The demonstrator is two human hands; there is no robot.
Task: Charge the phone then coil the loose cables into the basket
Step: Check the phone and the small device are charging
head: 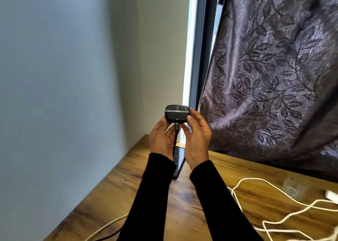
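Head view: both hands raised above the wooden table [228, 169]
Left hand [161, 138]: fingers curled round the small black case [176, 114]; black cable [175, 140] plugged in beneath
Right hand [198, 138]: case pinched at its side
Phone [178, 163]: laid flat on the table, behind the wrists
White cables [270, 220]: spread loose at right

1. One small dark rounded plastic case [176, 113], held up.
2. One black cable [176, 136] plugged into its underside.
3. One black flat phone [178, 163] on the table.
4. One wooden table [204, 209].
5. White cables [274, 220]: several tangled loops, exact number unclear.
6. One clear glass tumbler [294, 187].
7. Two hands: left hand [161, 140], right hand [196, 138].
8. One purple leaf-patterned curtain [274, 76].
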